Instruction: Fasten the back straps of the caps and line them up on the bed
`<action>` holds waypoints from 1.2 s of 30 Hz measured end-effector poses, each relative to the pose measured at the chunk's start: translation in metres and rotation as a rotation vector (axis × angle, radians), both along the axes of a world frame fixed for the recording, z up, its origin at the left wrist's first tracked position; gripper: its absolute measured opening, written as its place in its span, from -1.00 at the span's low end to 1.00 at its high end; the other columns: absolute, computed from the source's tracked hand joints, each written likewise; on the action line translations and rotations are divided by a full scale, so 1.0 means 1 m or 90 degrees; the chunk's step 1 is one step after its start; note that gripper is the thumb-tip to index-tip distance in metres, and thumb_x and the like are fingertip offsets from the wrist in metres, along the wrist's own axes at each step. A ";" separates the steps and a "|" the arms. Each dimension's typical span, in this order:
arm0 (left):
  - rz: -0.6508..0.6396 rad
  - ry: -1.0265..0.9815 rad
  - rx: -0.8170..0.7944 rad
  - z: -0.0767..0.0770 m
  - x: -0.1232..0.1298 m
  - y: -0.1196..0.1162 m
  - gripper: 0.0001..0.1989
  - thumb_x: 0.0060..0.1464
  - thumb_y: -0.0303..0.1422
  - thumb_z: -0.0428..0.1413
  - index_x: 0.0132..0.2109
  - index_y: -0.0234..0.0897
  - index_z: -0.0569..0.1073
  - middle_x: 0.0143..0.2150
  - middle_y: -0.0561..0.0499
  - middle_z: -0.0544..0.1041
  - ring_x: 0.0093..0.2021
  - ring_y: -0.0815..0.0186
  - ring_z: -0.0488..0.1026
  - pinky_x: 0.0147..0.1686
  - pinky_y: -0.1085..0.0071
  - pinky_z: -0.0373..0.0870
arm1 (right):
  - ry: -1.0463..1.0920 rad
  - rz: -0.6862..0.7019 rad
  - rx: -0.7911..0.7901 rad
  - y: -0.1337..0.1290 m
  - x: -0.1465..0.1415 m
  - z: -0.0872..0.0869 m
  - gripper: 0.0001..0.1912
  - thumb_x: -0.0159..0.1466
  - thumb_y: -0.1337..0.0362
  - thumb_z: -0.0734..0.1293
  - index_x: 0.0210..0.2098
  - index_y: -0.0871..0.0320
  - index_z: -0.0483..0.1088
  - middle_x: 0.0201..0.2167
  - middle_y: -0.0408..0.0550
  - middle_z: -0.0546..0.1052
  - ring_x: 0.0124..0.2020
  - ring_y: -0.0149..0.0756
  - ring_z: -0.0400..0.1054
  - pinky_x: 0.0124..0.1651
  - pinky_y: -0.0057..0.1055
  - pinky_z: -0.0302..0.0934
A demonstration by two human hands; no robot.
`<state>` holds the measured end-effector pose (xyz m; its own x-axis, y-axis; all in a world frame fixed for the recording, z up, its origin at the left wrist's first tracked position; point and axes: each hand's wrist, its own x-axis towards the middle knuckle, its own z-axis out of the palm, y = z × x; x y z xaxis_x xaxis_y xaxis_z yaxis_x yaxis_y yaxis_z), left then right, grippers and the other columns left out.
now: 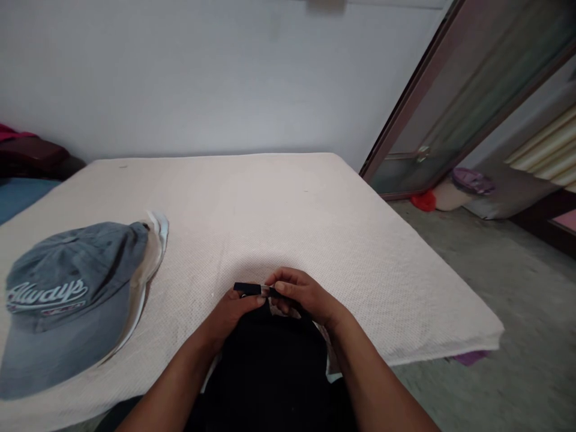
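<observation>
Black cloth makes up the cap (274, 360) at the bottom centre of the frame, in the head camera's single view, looking down at a person's two bare hands. Its rounded crown faces the viewer, with a narrow strap (246, 289) and a small metal buckle (265, 291) at the upper edge. The left hand (231, 313) grips the strap between thumb and fingers, left of the buckle. The right hand (302, 293) pinches the strap on the buckle's other side, thumb on top, fingers curled beneath.

A table (279, 204) with a pale, textured cover spreads across the middle of the frame. On it, at lower left, lies a grey-blue cap (72, 276) with "Always" in white script, stacked over tan and white caps (155, 249) whose edges show on its right side.

Behind the table is a plain pale wall (252, 78). At upper right stands a framed glass door (432, 108); near its foot, a red item (423, 200) rests on the grey floor (450, 246).
</observation>
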<state>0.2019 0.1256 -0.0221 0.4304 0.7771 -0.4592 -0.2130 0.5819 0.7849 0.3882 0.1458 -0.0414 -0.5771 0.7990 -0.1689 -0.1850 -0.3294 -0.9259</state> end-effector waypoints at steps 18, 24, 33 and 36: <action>-0.021 0.075 0.065 -0.007 -0.003 0.002 -0.83 -0.12 -0.31 0.24 -0.36 -0.31 0.47 -0.49 0.07 0.45 -0.49 0.38 0.35 -0.46 0.47 0.18 | 0.041 0.009 -0.006 0.000 -0.003 0.001 -0.78 0.12 0.26 0.38 -0.24 0.18 0.36 -0.65 -0.31 0.27 -0.70 -0.58 0.03 -0.67 -0.59 -0.10; -0.061 0.073 0.080 -0.005 -0.006 -0.002 -0.75 -0.15 -0.24 0.26 -0.35 -0.32 0.48 -0.53 0.07 0.41 -0.52 0.37 0.32 -0.50 0.46 0.16 | -0.016 0.009 -0.003 -0.002 -0.005 0.005 -0.79 0.12 0.22 0.39 -0.31 0.20 0.37 -0.69 -0.34 0.21 -0.72 -0.61 -0.04 -0.69 -0.60 -0.17; -0.017 0.143 0.125 0.005 0.001 -0.009 -0.68 -0.06 -0.09 0.17 -0.40 -0.30 0.48 -0.52 0.01 0.45 -0.45 0.27 0.37 -0.48 0.43 0.21 | -0.059 -0.026 0.003 -0.008 -0.007 0.014 -0.80 0.12 0.20 0.39 -0.34 0.18 0.35 -0.72 -0.36 0.18 -0.74 -0.60 -0.07 -0.69 -0.59 -0.17; -0.016 0.150 0.141 0.006 0.001 -0.011 -0.69 -0.07 -0.09 0.17 -0.40 -0.29 0.48 -0.51 0.01 0.45 -0.45 0.28 0.36 -0.49 0.44 0.20 | -0.081 -0.044 0.012 -0.010 -0.009 0.017 -0.80 0.12 0.21 0.39 -0.33 0.17 0.36 -0.72 -0.36 0.18 -0.74 -0.60 -0.07 -0.69 -0.59 -0.16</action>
